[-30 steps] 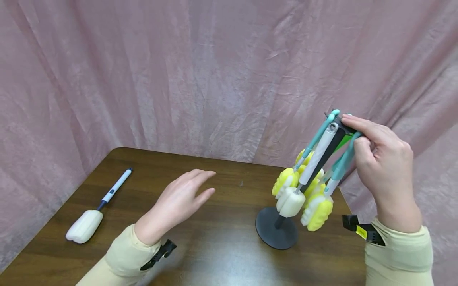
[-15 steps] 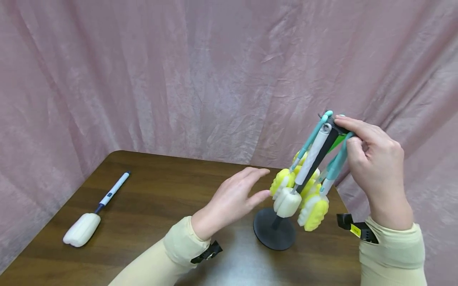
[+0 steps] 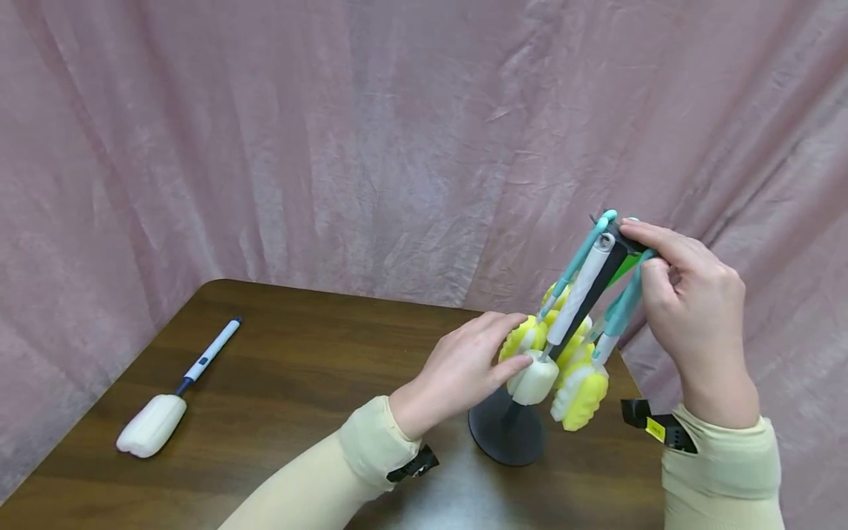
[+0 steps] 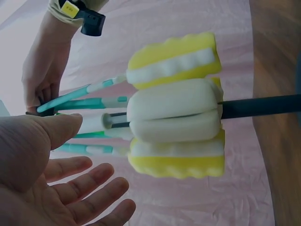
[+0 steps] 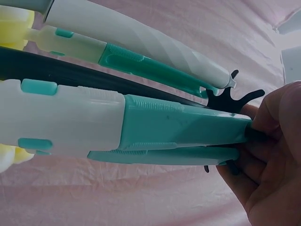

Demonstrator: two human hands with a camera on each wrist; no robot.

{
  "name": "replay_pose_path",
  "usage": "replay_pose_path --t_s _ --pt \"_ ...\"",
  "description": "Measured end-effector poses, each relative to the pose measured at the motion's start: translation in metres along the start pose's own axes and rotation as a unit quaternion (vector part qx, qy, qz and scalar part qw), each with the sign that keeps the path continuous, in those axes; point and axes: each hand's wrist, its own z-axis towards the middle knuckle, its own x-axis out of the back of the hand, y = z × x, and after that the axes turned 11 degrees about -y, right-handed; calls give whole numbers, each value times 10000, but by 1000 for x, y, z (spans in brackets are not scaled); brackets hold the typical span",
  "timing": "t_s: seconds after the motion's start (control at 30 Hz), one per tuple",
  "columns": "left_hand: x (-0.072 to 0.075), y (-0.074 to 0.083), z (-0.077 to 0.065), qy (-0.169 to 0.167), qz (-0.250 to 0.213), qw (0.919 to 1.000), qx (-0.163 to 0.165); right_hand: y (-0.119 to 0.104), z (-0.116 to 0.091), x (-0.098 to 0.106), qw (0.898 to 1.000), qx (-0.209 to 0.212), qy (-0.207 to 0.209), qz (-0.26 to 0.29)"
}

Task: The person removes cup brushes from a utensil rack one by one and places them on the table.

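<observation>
A black hanging stand (image 3: 506, 434) at the right of the table carries several sponge bottle brushes. Teal-handled ones (image 5: 183, 125) have yellow-and-white heads (image 3: 581, 397). One white-handled brush (image 3: 579, 294), with a cream sponge head (image 4: 174, 106), faces the left hand. My right hand (image 3: 698, 316) grips the stand's hooked top (image 5: 230, 101), thumb and fingers around it beside the teal handle ends. My left hand (image 3: 467, 368) reaches in from the left with fingers spread. Its thumb tip overlaps the cream head in the head view, and nothing lies in its palm in the left wrist view.
Another cream sponge brush (image 3: 152, 425) with a pale blue handle lies on the wooden table (image 3: 298, 353) at the left. A pink curtain (image 3: 331, 147) hangs directly behind the table's far edge.
My left hand has moved right across the table, up to the hanging brushes. The right hand has kept its hold on the stand's top. The view has shifted slightly.
</observation>
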Motion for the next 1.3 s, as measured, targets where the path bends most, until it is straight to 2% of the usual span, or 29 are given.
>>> replay_pose_path --t_s 0.23,0.4,0.63,0.87,1.13,1.3 --pt "-11 6 18 -86 -112 9999 63 -20 0 5 10000 -36 28 89" --pt "-15 9 25 9 -67 10000 69 -20 1 4 10000 -1 37 69" --pt "-21 14 30 119 -52 9999 47 -15 0 4 10000 -19 29 18" --pt "-28 16 31 125 181 9997 97 -17 -3 4 10000 -70 -47 -20" --pt "-32 19 36 210 -86 9997 82 -10 -3 2 10000 30 -3 -21" --pt "-34 22 38 366 47 9993 95 -4 -2 1 10000 93 8 -27"
